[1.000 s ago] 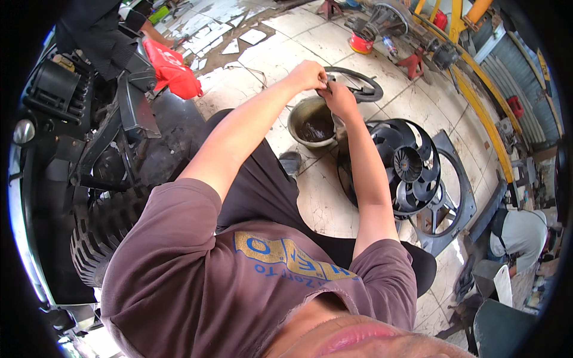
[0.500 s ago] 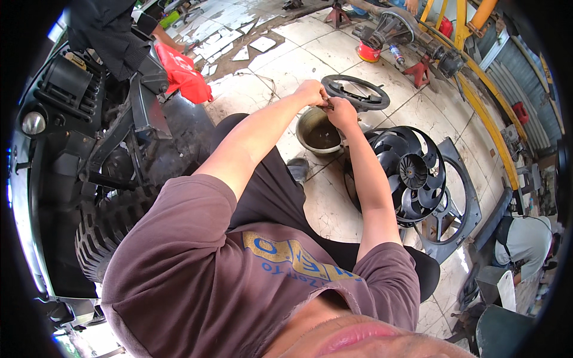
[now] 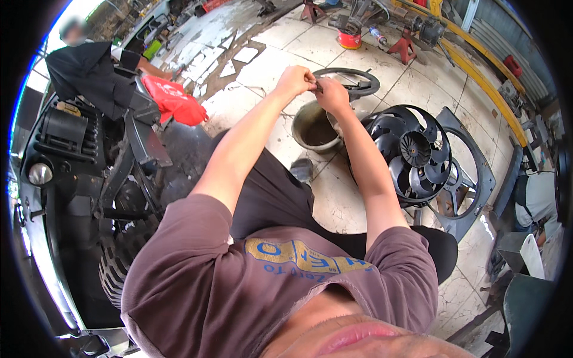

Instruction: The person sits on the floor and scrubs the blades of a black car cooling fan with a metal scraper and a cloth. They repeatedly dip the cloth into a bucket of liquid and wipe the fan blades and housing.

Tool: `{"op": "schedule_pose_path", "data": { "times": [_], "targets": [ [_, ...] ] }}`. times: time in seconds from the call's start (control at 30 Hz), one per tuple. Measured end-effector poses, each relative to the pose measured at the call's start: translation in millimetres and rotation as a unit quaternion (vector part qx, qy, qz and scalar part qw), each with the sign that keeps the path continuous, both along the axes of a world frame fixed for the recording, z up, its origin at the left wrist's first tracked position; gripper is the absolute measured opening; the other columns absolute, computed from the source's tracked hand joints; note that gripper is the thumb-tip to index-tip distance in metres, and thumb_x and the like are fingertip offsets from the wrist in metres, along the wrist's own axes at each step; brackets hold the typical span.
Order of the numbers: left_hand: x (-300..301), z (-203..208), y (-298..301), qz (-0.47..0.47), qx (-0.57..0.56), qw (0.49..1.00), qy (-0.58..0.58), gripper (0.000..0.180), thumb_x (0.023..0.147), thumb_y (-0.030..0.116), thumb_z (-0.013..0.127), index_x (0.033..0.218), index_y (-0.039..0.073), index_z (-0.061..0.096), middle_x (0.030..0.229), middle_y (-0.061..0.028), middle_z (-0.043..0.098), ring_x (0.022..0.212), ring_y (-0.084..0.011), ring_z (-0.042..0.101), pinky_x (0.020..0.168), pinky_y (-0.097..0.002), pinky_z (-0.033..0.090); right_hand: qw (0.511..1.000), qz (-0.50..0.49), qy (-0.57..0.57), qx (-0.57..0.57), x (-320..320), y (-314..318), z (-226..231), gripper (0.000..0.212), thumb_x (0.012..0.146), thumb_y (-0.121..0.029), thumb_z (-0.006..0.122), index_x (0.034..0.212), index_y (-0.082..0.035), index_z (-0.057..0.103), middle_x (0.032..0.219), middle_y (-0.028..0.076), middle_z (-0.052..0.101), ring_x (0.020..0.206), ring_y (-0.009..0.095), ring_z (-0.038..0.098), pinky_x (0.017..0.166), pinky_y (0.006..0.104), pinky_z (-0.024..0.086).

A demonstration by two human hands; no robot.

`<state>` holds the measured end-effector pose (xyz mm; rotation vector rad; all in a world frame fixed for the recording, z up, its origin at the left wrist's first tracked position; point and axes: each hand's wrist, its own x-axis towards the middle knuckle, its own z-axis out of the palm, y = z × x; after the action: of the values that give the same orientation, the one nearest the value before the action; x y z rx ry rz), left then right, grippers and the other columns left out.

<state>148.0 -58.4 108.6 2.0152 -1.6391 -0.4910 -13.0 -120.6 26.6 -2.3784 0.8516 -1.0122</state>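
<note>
Both hands meet in front of me, above the far rim of a round bucket with dark, murky contents. My left hand is closed, its fingertips pinching one end of a small dark piece. On the other side my right hand closes around the same piece, hiding most of it, so its kind cannot be made out. Just beyond the hands a flat black ring lies on the tiles. To the right of my right forearm is a black radiator fan, beside its dark shroud frame.
At left stands a vehicle front with a headlight, a knobbly tyre and a red cloth. Farther off are a red can, a red jack stand and a yellow steel frame. Another person crouches at right.
My view has shifted, bringing another person into sight at the far left. My hands stay together over the bucket's far side, still gripping the small dark piece, with the fingers slightly rearranged.
</note>
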Motion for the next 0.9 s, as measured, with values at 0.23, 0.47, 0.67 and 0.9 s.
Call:
{"op": "schedule_pose_path", "data": {
  "times": [0.23,0.47,0.67,0.9],
  "targets": [
    [2.8,-3.5,-4.8,-0.004,-0.023,0.999,-0.048,0.028,0.078,0.021,0.094,0.101,0.009,0.085,0.095,-0.0113,0.083,0.085,-0.0197,0.079,0.08,-0.0356,0.062,1.0,0.004,0.004,0.002,-0.4,-7.5,2.6,0.013,0.092,-0.022,0.073,0.098,-0.01,0.073,0.103,0.013,0.074,0.102,0.039,0.07,0.085,0.0529,0.057],
    [-3.5,-19.1,5.5,0.007,-0.044,0.997,-0.065,0.025,0.077,0.016,0.093,0.098,0.006,0.083,0.089,-0.0128,0.082,0.083,-0.0213,0.08,0.08,-0.0353,0.062,0.999,-0.002,-0.032,0.016,3.0,3.0,-11.5,0.016,0.092,-0.023,0.073,0.096,-0.007,0.071,0.097,0.017,0.072,0.095,0.042,0.068,0.083,0.0535,0.054],
    [-7.1,-14.5,7.4,0.016,-0.061,0.993,-0.095,0.024,0.078,0.016,0.092,0.098,0.007,0.083,0.092,-0.0122,0.082,0.087,-0.0234,0.08,0.082,-0.0364,0.062,0.999,-0.002,-0.032,0.022,3.1,3.4,-3.2,0.016,0.092,-0.023,0.074,0.098,-0.009,0.072,0.099,0.018,0.072,0.099,0.042,0.069,0.084,0.0549,0.054],
    [-0.8,-25.8,3.0,0.006,-0.075,0.994,-0.073,0.02,0.077,0.016,0.091,0.094,0.008,0.083,0.088,-0.0143,0.08,0.083,-0.0256,0.08,0.08,-0.0384,0.061,0.997,-0.011,-0.052,0.053,16.3,-20.1,-7.9,0.016,0.093,-0.026,0.073,0.1,-0.012,0.075,0.103,0.016,0.075,0.101,0.04,0.07,0.085,0.052,0.056]
  ]
}}
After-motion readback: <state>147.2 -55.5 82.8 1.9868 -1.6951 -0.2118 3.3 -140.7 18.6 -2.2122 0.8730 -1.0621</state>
